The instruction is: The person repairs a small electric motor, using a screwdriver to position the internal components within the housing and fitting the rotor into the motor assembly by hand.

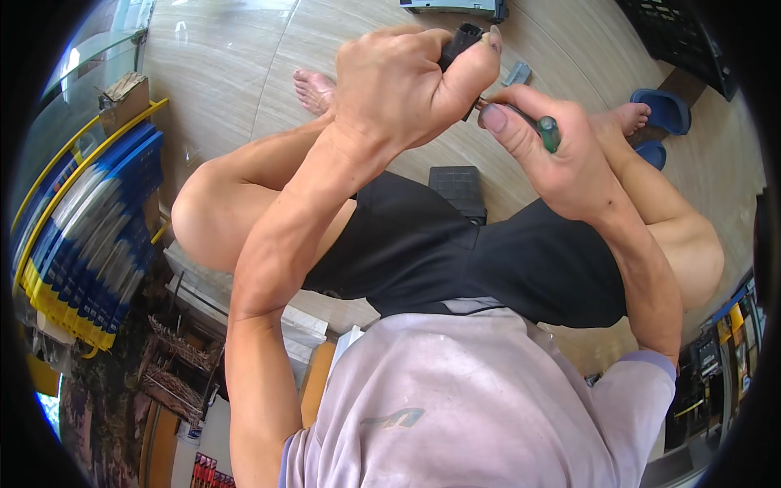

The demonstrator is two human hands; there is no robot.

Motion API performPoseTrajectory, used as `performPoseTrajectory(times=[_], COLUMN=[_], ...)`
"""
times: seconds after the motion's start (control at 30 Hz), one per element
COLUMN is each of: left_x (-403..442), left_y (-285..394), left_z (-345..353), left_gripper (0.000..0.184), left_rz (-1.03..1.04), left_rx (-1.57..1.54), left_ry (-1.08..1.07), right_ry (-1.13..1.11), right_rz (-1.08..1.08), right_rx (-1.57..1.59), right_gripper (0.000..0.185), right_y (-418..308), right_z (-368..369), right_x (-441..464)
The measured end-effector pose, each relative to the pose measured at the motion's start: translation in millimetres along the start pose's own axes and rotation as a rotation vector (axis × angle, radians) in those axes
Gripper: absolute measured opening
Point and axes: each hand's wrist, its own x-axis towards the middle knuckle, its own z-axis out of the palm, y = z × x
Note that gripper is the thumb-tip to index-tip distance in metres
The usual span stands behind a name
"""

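My left hand (399, 89) is raised in front of me, its fingers wrapped round a small black plastic part (464, 41) with a socket-like opening at its upper end. Most of that part is hidden by the fingers and thumb. Close beside it, my right hand (561, 154) grips a screwdriver with a dark green handle (550, 134). The thumb and forefinger pinch near its front end, right at the lower edge of the black part. Whether the tip touches the part cannot be made out.
On the tiled floor lie a black case (455, 189), a small grey piece (517, 74) and a boxy metal device (451, 6). Blue slippers (669, 112) are by the right foot. A yellow rack of blue packs (98, 236) stands left, a black crate (679, 41) upper right.
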Motion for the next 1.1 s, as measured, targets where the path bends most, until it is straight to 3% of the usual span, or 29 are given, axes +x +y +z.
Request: performPoseTrajectory(times=[0.1,0.2,0.3,0.4,0.63,0.7,0.8,0.9,1.0,1.1], left_x=[0,1,5,4,18,19,23,25,11,-3], left_y=[1,-2,1,-5,-4,6,11,20,2,9], left_z=[-2,0,-2,0,-17,-18,-31,-36,-27,-17], left_gripper=[0.059,0.06,0.06,0.055,0.058,0.048,0.052,0.054,0.06,0.063], left_rz=[-0.058,-0.034,-0.026,-0.098,0.005,-0.407,-0.356,-0.477,-0.164,-0.188], left_rx=[-0.063,-0.034,0.011,-0.036,-0.072,-0.408,-0.27,-0.222,-0.172,-0.158], left_ry=[-0.08,-0.076,-0.14,-0.181,-0.211,-0.185,-0.277,-0.345,-0.249,-0.216], right_ry=[-0.037,0.099,0.095,0.059,0.122,0.172,0.166,0.165,0.121,0.105], right_rz=[-0.04,-0.368,-0.469,-0.462,-0.498,-0.524,-0.524,-0.529,-0.497,-0.495], right_rx=[-0.184,-0.51,-0.827,-0.877,-0.926,-0.966,-0.954,-0.959,-0.928,-0.927], right_gripper=[0.024,0.025,0.026,0.024,0.024,0.029,0.029,0.03,0.031,0.032], right_y=[-6,9,7,8,-2,-12,-14,-14,-14,-11], right_z=[-2,5,1,-1,2,2,3,4,6,9], right_x=[0,2,3,0,4,8,5,4,-3,-9])
